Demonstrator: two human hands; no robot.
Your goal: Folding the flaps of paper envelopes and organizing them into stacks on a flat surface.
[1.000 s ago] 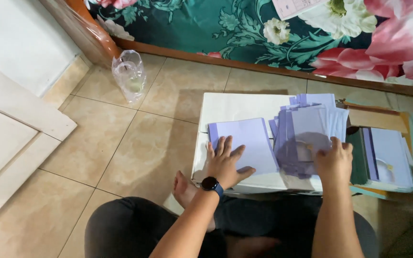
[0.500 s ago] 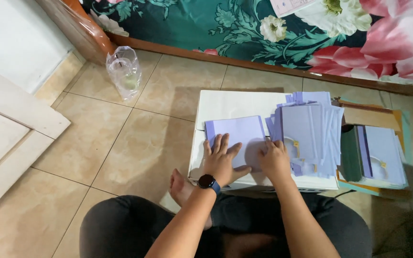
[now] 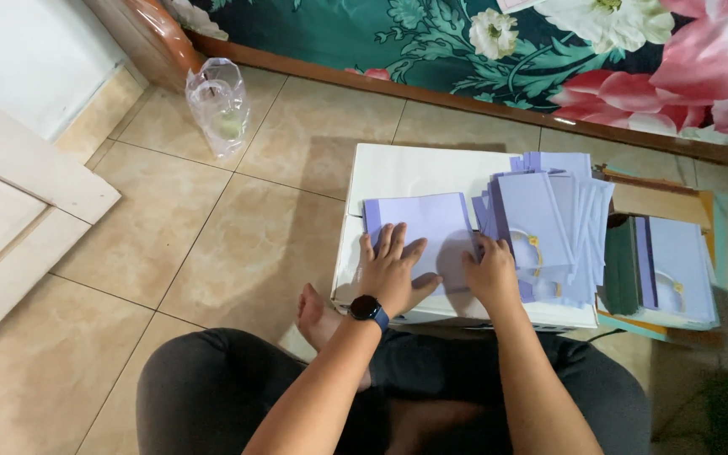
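Observation:
I sit cross-legged on the tiled floor behind a white box [image 3: 398, 173] used as a work surface. A lilac folded sheet [image 3: 427, 223] lies on its left half. My left hand [image 3: 393, 268], with a dark watch on the wrist, lies flat on the sheet's near edge, fingers spread. My right hand [image 3: 492, 271] presses on the sheet's right near corner, fingers curled down. A fanned pile of lilac envelopes [image 3: 549, 221] lies just right of my right hand.
An open cardboard box [image 3: 663, 206] at the right holds more lilac sheets [image 3: 676, 270] and a dark green stack. A clear plastic bag [image 3: 219, 105] stands on the floor at the back left. A floral cloth hangs along the far wall; white boards lie at left.
My right hand has left the fanned envelope pile and moved left onto the lilac sheet beside my left hand. The left hand has stayed on the sheet.

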